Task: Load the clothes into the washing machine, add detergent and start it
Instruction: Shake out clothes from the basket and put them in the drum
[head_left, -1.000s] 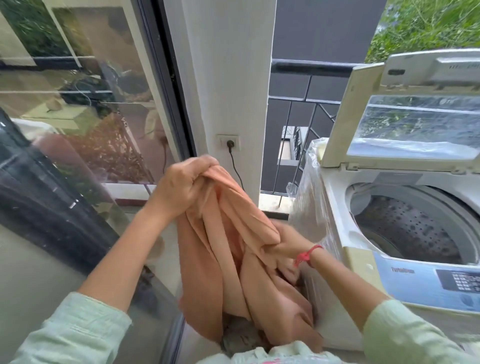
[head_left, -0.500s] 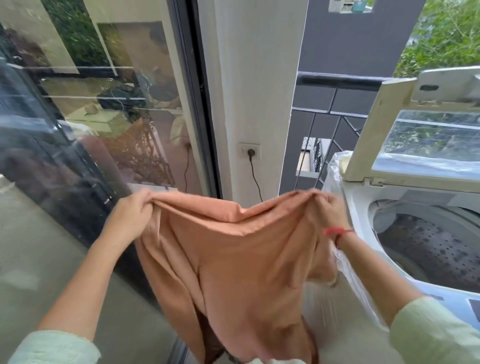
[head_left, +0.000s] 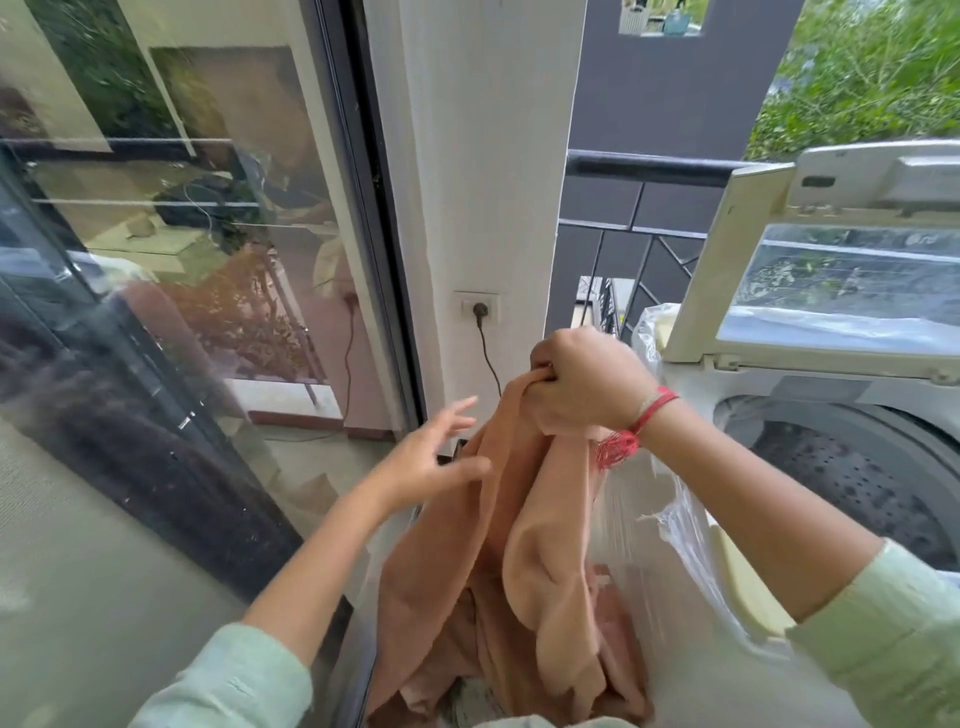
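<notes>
Since half a second ago the left hand (head_left: 428, 460) has let go of the cloth (head_left: 524, 551), and the spread fabric has gathered into one bunch. Head view: the left fingers are spread and released, just beside the cloth at its 9 o'clock. The right hand (head_left: 579, 387) clenches the cloth's top; the rest hangs toward 6 o'clock, outside the washer (head_left: 810, 387). Its drum (head_left: 857, 483) lies open at 3 o'clock, lid (head_left: 841, 286) raised. Loading is the step in hand; next the cloth likely needs lifting over the rim and dropping in

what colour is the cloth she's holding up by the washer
Peach-orange, plain with no pattern; the garment hangs from the right hand in the head view.
</notes>
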